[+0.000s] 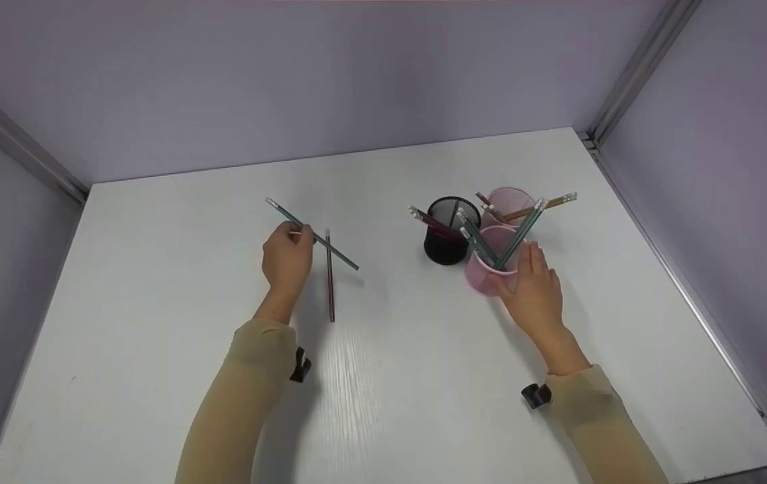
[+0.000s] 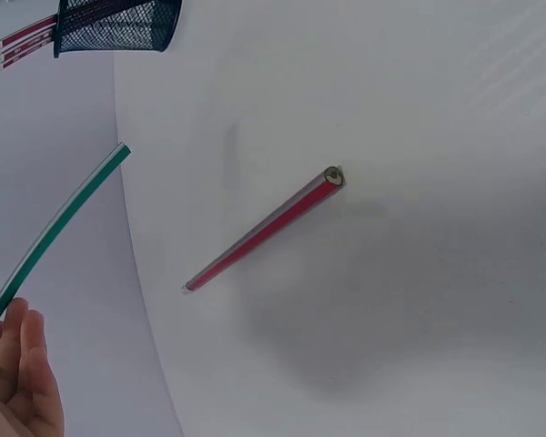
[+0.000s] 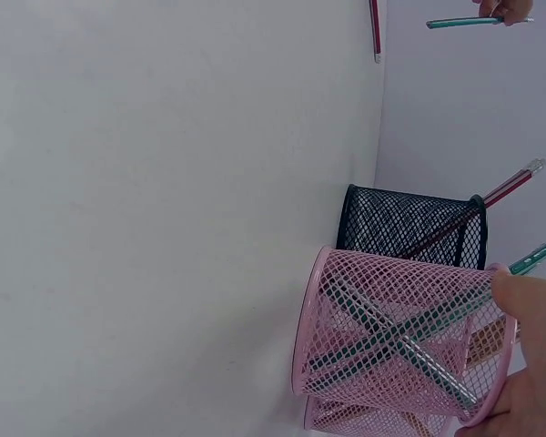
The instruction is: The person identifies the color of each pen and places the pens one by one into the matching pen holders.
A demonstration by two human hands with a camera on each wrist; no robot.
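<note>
Green pencil [image 1: 312, 235]: held up off the white table [image 1: 154, 282] in the left hand [image 1: 286, 259], pinched between fingertips near its middle; eraser end points away from the person, tip slants toward the cups.
Left hand: closed on the green pencil; in the left wrist view only its fingers [image 2: 23, 382] and the pencil shaft [image 2: 59, 228] show.
Red pencil [image 1: 330, 275]: lies flat on the table just right of the left hand, apart from it, running toward the person.
Right hand [image 1: 536, 289]: fingers curve around the near side of the front pink cup [image 1: 487, 269], touching its mesh wall and steadying it.
Front pink cup: just ahead of the right hand, with green pencils leaning crossed inside.
Black cup [image 1: 449, 232]: left of the right hand, beside the front pink cup, holding dark red pencils.
Back pink cup [image 1: 509, 204]: beyond the front one, holding a wooden-coloured pencil.
Risk, grip: a light pinch near mid-shaft may let the green pencil swivel or drop onto the red one.
Risk, cups: the light mesh cup, crowded with leaning pencils, could tip if pushed.
</note>
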